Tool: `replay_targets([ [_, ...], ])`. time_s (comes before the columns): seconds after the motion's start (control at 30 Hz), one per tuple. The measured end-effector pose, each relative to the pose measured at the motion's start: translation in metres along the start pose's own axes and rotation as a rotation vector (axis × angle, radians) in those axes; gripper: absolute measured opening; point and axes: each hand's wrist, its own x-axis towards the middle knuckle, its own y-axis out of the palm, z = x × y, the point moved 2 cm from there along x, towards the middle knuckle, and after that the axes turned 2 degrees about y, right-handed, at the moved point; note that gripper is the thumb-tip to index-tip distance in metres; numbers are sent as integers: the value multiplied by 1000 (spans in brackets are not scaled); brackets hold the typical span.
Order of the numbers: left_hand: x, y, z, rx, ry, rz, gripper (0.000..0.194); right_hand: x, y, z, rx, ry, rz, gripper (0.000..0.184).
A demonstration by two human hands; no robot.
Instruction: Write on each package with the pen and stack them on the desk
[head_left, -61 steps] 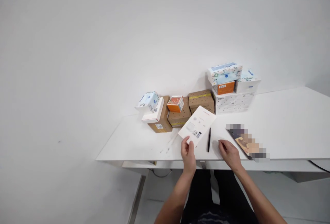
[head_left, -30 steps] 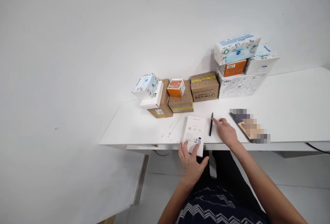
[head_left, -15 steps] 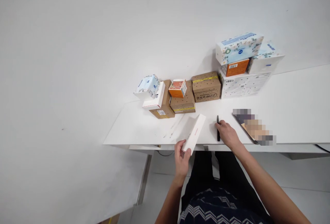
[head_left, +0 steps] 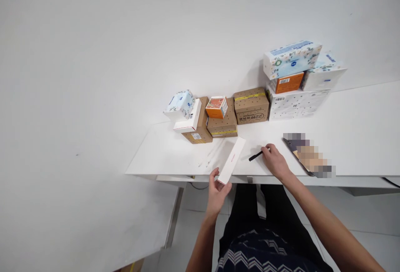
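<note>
A long, narrow white box (head_left: 231, 160) with small red print on its face is gripped at its near end by my left hand (head_left: 218, 192). The box slants away over the front part of the white table (head_left: 162, 151). To the right, my right hand (head_left: 275, 161) pinches one end of a black pen (head_left: 255, 156) between thumb and fingers. The pen's other end points left, toward the white box, with a gap between them. My right fingertips are just above or on the tabletop; I cannot tell which.
Brown cartons (head_left: 251, 105) line the wall, with an orange box (head_left: 216, 107) on one. A tissue pack (head_left: 179, 104) rests on a white carton (head_left: 190, 124) at left. More packs (head_left: 292, 60) are stacked on a large white box (head_left: 296, 105). A blurred flat item (head_left: 309, 155) lies right.
My right hand has turned the pen from pointing toward me to pointing left. The white box in my left hand has shifted slightly left and turned its printed face more upward.
</note>
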Motion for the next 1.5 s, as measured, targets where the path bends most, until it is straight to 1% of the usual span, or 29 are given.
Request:
replay_targets([
  [0.1,2,1,1,9,23,-2,57,-4,5,-2,195,46,-139,18],
  [0.17,6,0,3,-20,20,-49,51,-6,4,-6,355,97,-254,17],
  [0.23,10,-2,7,-65,9,-109,51,-8,3,-11,460,166,-341,15],
  [0.33,14,-5,11,-95,-33,-160,53,-7,1,-19,542,282,-408,11],
  [0.43,16,-6,15,-102,-106,-181,50,-7,1,-23,621,416,-418,13],
  [0.53,17,-4,19,-176,-182,-199,50,-8,3,-24,759,523,-400,19],
  [0.67,17,1,20,-259,-193,-196,54,-10,6,-22,875,548,-380,21],
  [0.83,17,2,16,-258,-157,-179,65,-10,7,-22,958,563,-312,20],
  [0.93,16,-2,0,-221,-68,-230,64,-9,5,-22,975,564,-285,18],
  [1.1,13,-7,-49,-77,187,-311,63,-8,4,-23,984,566,-271,18],
  [1.2,14,-5,-69,37,329,-364,63,-9,5,-24,982,574,-271,17],
  [1.23,15,-4,-73,84,383,-376,61,-9,5,-23,979,576,-269,17],
  [1.3,18,0,-75,219,494,-372,50,-9,4,-23,973,575,-266,17],
  [1.4,23,7,-73,434,647,-315,31,-9,3,-22,975,569,-262,18],
  [1.5,27,13,-67,508,754,-292,29,-9,3,-23,980,564,-260,19],
])
